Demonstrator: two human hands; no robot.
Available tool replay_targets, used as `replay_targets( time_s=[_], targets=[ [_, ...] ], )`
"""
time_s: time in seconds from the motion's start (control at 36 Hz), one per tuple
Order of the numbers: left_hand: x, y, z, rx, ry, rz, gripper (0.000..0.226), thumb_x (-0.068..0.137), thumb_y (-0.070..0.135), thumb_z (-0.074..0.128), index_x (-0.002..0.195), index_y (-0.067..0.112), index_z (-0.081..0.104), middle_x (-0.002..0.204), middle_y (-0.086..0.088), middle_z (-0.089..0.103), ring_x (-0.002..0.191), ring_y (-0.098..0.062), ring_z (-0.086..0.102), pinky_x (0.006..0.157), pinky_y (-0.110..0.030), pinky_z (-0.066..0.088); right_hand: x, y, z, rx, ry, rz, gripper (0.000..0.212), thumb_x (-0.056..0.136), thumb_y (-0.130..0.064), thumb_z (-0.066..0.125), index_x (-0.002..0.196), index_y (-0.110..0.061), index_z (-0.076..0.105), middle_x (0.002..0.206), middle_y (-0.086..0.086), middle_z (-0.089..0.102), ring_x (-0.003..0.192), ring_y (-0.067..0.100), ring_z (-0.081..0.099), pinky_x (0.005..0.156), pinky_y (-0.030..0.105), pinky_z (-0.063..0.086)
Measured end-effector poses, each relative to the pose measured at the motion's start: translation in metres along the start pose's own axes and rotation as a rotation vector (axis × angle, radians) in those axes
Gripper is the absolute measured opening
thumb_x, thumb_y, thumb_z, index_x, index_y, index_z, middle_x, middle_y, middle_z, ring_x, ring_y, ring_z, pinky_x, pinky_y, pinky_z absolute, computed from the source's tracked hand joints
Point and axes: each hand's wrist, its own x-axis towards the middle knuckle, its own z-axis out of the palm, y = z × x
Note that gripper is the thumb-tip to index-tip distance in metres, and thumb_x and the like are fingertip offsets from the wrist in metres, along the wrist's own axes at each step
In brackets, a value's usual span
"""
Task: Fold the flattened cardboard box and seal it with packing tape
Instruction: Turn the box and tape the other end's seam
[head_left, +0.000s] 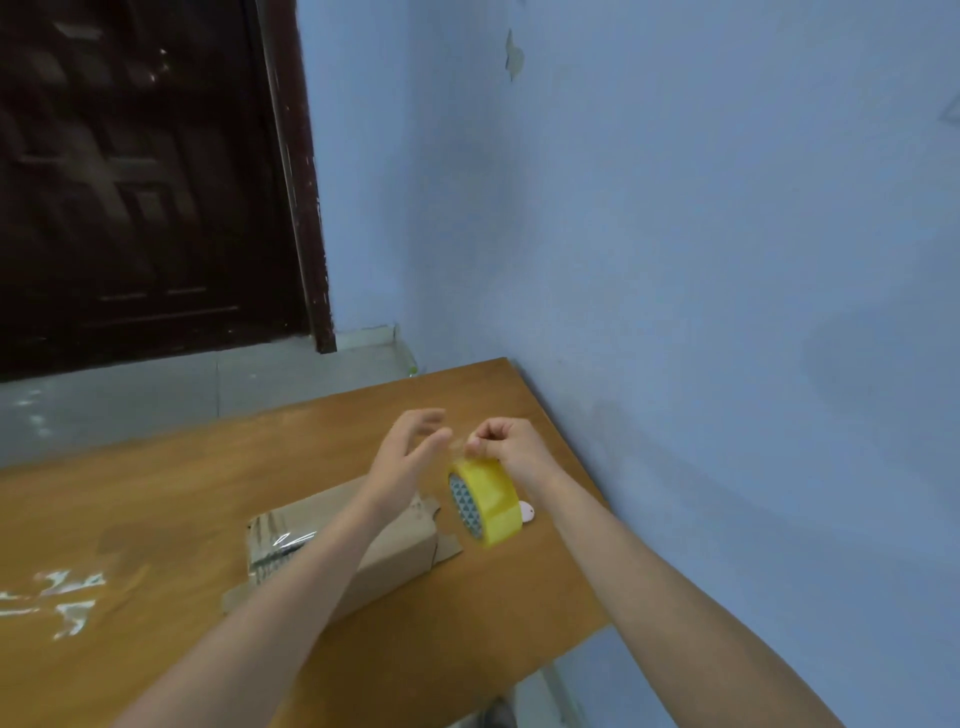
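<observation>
A long brown cardboard box lies folded on the wooden table, partly under my left forearm. Shiny clear tape covers its near left end, and loose flaps stick out at its right end. A yellow roll of packing tape hangs in the air just right of the box. My right hand is curled above the roll and pinches the tape at its top. My left hand hovers beside it with blurred, spread fingers, one fingertip reaching the tape by the right hand's fingers.
A small white object lies on the table behind the roll. Crumpled clear tape scraps sit at the table's left. A blue wall runs along the table's right side. A dark wooden door stands beyond the grey floor.
</observation>
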Motion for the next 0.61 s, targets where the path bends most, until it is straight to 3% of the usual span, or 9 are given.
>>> replay_targets(
  time_s=[0.08, 0.14, 0.19, 0.28, 0.33, 0.39, 0.5, 0.56, 0.61],
  targets=[
    [0.003, 0.019, -0.003, -0.020, -0.149, -0.027, 0.058, 0.069, 0.064, 0.055, 0.104, 0.019, 0.065, 0.100, 0.002, 0.066, 0.092, -0.007, 0.059, 0.081, -0.023, 0.046, -0.006, -0.005, 0.009, 0.032, -0.042, 0.020, 0.016, 0.083, -0.008, 0.068, 0.068, -0.008, 0.062, 0.067, 0.001, 0.063, 0.060, 0.007, 0.056, 0.061, 0.022, 0.046],
    [0.003, 0.021, -0.003, 0.062, -0.114, -0.023, 0.033, 0.075, 0.048, 0.070, 0.093, 0.021, 0.068, 0.088, 0.003, 0.069, 0.083, -0.012, 0.062, 0.075, -0.028, 0.050, -0.010, -0.007, 0.015, 0.038, -0.056, 0.023, 0.009, 0.081, -0.009, 0.068, 0.074, -0.005, 0.064, 0.070, 0.004, 0.061, 0.066, 0.012, 0.055, 0.063, 0.025, 0.045],
    [0.000, 0.020, -0.004, 0.141, -0.020, -0.003, 0.007, 0.081, 0.025, 0.072, 0.082, 0.021, 0.067, 0.080, 0.002, 0.069, 0.074, -0.012, 0.062, 0.067, -0.027, 0.050, -0.011, -0.007, 0.020, 0.019, -0.058, 0.013, 0.016, 0.082, -0.002, 0.064, 0.068, -0.009, 0.063, 0.068, 0.001, 0.061, 0.069, 0.012, 0.055, 0.068, 0.026, 0.045],
    [-0.006, 0.016, -0.008, 0.228, 0.065, 0.032, 0.024, 0.086, 0.014, 0.066, 0.067, 0.027, 0.059, 0.069, 0.004, 0.067, 0.064, -0.009, 0.058, 0.062, -0.027, 0.046, -0.015, -0.010, 0.027, 0.003, -0.078, 0.016, 0.007, 0.086, 0.000, 0.062, 0.081, 0.004, 0.066, 0.072, 0.001, 0.064, 0.071, 0.009, 0.057, 0.075, 0.024, 0.045],
    [-0.009, 0.015, -0.011, 0.280, 0.092, 0.020, 0.031, 0.087, 0.015, 0.064, 0.063, 0.031, 0.054, 0.069, 0.006, 0.066, 0.065, -0.012, 0.059, 0.062, -0.032, 0.047, -0.017, -0.011, 0.030, 0.003, -0.085, 0.008, 0.019, 0.086, 0.000, 0.062, 0.095, 0.018, 0.060, 0.075, 0.006, 0.062, 0.072, 0.011, 0.056, 0.073, 0.024, 0.044],
    [-0.012, 0.015, -0.013, 0.382, 0.128, 0.023, 0.027, 0.088, 0.021, 0.062, 0.064, 0.028, 0.053, 0.072, 0.004, 0.066, 0.070, -0.017, 0.059, 0.062, -0.033, 0.045, -0.020, -0.014, 0.034, -0.016, -0.089, -0.002, 0.026, 0.087, -0.001, 0.062, 0.096, 0.022, 0.056, 0.081, 0.010, 0.058, 0.075, 0.015, 0.051, 0.071, 0.024, 0.041],
    [-0.016, 0.021, -0.014, 0.530, 0.128, 0.042, 0.019, 0.094, 0.025, 0.054, 0.077, 0.017, 0.052, 0.072, 0.005, 0.060, 0.073, -0.023, 0.057, 0.061, -0.032, 0.040, -0.020, -0.020, 0.037, -0.085, -0.137, 0.018, 0.011, 0.089, -0.005, 0.061, 0.084, 0.005, 0.062, 0.080, 0.009, 0.058, 0.071, 0.011, 0.050, 0.066, 0.022, 0.039],
    [-0.016, 0.023, -0.016, 0.585, 0.116, 0.047, 0.020, 0.095, 0.026, 0.050, 0.079, 0.015, 0.049, 0.075, 0.001, 0.059, 0.077, -0.028, 0.056, 0.065, -0.036, 0.041, -0.019, -0.021, 0.038, -0.098, -0.156, 0.020, 0.015, 0.089, -0.007, 0.061, 0.074, -0.010, 0.062, 0.075, 0.002, 0.060, 0.069, 0.007, 0.051, 0.067, 0.022, 0.040],
    [-0.014, 0.025, -0.018, 0.591, 0.131, 0.047, 0.021, 0.096, 0.026, 0.049, 0.080, 0.012, 0.050, 0.078, -0.002, 0.061, 0.078, -0.029, 0.056, 0.066, -0.037, 0.042, -0.020, -0.024, 0.039, -0.100, -0.159, 0.007, 0.016, 0.089, -0.008, 0.061, 0.074, -0.014, 0.062, 0.075, 0.000, 0.060, 0.071, 0.009, 0.052, 0.072, 0.025, 0.041]
  ],
)
